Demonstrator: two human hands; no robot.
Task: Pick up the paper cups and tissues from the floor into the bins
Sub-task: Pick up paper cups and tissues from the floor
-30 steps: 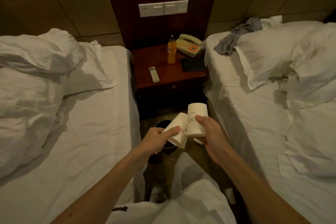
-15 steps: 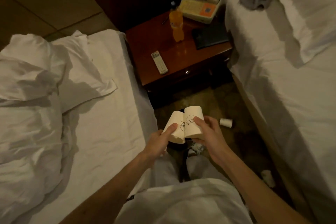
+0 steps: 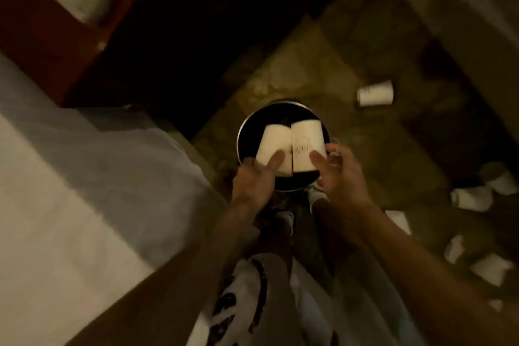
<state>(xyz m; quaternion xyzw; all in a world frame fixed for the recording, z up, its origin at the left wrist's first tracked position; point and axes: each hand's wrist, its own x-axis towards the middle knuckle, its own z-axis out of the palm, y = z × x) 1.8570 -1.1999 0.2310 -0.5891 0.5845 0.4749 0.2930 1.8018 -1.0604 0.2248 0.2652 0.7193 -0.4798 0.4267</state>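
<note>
We look straight down at a dim, olive-brown floor beside a white-sheeted bed; the whole view is smeared with motion blur. At the centre of the frame a round black bin with a metal rim stands on that floor. Two white cups sit over its mouth, side by side and touching. The left hand grips the left paper cup, thumb laid across its wall. The right hand grips the right paper cup, which bears a printed drawing too blurred for us to read. To the upper right of the bin, well apart from it, a loose paper cup lies on its side. Along the right edge we see scattered white pieces, cups or tissues, we cannot tell which. In the upper left stands a dark-red wooden counter.
</note>
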